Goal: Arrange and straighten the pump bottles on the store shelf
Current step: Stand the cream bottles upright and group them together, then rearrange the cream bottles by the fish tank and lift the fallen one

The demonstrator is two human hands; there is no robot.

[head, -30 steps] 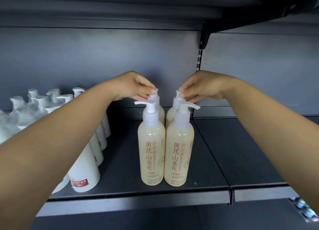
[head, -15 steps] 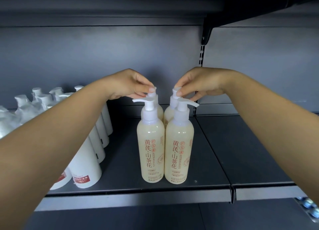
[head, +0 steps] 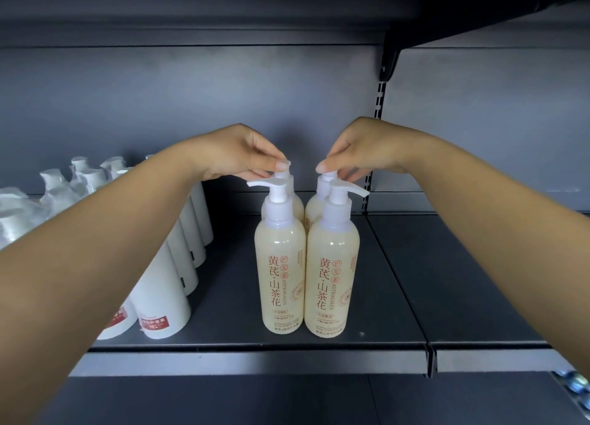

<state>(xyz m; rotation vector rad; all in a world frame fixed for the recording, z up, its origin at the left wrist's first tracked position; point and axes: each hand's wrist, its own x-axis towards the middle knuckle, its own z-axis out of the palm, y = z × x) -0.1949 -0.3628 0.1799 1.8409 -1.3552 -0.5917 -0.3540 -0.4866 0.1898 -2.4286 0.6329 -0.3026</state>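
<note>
While four cream pump bottles stand upright in a two-by-two block on the dark shelf (head: 399,284), the left hand (head: 238,151) pinches the pump of the rear left bottle (head: 295,201). The right hand (head: 362,147) pinches the pump of the rear right bottle (head: 314,206). Front left bottle (head: 280,265) and front right bottle (head: 332,271) touch. White bottles (head: 166,297) line the left side.

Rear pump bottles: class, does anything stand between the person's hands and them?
Nothing visible: the left hand pinches the rear left pump head and the right hand the rear right pump head, reaching over the front bottles.
</note>
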